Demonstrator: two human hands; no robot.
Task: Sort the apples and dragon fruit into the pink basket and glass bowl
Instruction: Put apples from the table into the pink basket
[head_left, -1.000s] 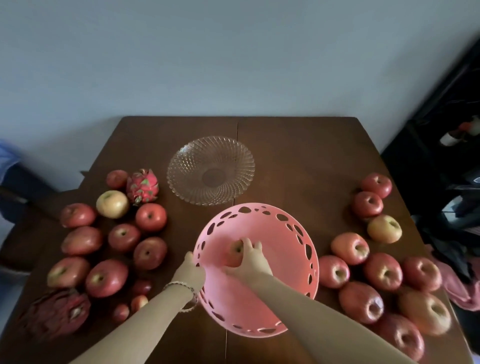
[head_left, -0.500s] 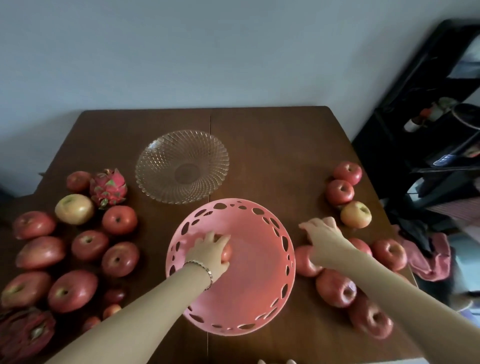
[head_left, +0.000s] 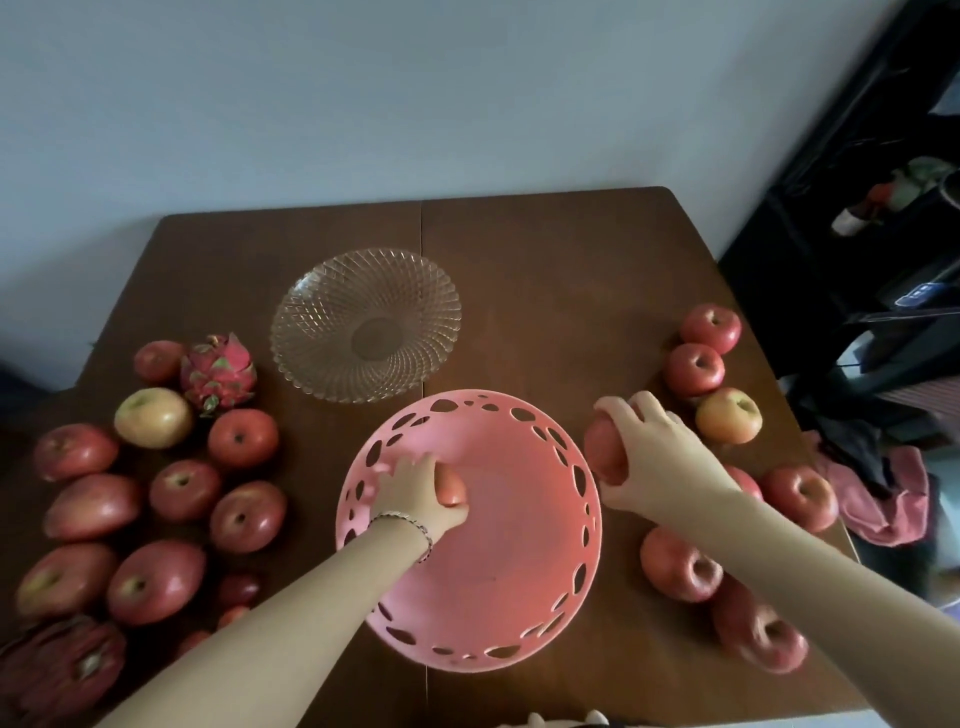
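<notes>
The pink basket (head_left: 519, 597) stands at the table's front centre. Inside it my left hand (head_left: 413, 493) rests on a red apple (head_left: 451, 488), fingers wrapped over it. Just right of the basket's rim, my right hand (head_left: 654, 457) grips another red apple (head_left: 605, 452), lifted off the table. The empty glass bowl (head_left: 366, 325) sits behind the basket. A pink dragon fruit (head_left: 218, 371) lies left of the bowl, and a darker dragon fruit (head_left: 57, 670) at the front left corner. Several apples lie in a left group (head_left: 179, 488) and a right group (head_left: 696, 369).
The brown wooden table (head_left: 545, 270) has its far edge against a pale wall. A pink cloth (head_left: 883, 499) hangs off the right edge beside dark shelving (head_left: 883, 260). Fruit crowds both sides of the table.
My right hand left the basket, reached to the right group and now holds an apple raised toward the basket. My left hand moved into the basket onto the apple there.
</notes>
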